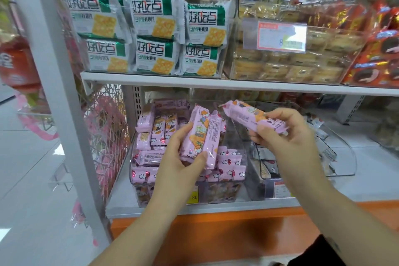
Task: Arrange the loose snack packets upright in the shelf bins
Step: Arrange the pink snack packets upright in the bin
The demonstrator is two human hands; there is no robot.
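Hands work at the lower shelf, each with its own pink packet. The left hand has its grip clamped on a pink packet held nearly upright, thumb across the lower front and the fingers behind; judging by that pose, it is squared up so it can drop on end into the clear bin directly beneath and behind the grip. The right hand has its grip closed on a second pink packet, which lies tilted, its far end pointing up and toward the left hand. That slant looks like a packet being turned over to find its right way up before it goes in.

Just beyond the left grip, at the back of the bin, a few packets already stand on end in a row, so part of the job seems done. Below and on either side of that grip, loose packets lie flat or on edge in a heap, so a good share is left to sort.

Under the right grip sits another clear bin with dark and white packets lying loose inside; their print is too blurred to read. Above both hands, the upper shelf carries green cracker packs in neat standing rows, likely the look wanted below.

Crowding in the bin could tip the standing row when the next packet goes in.
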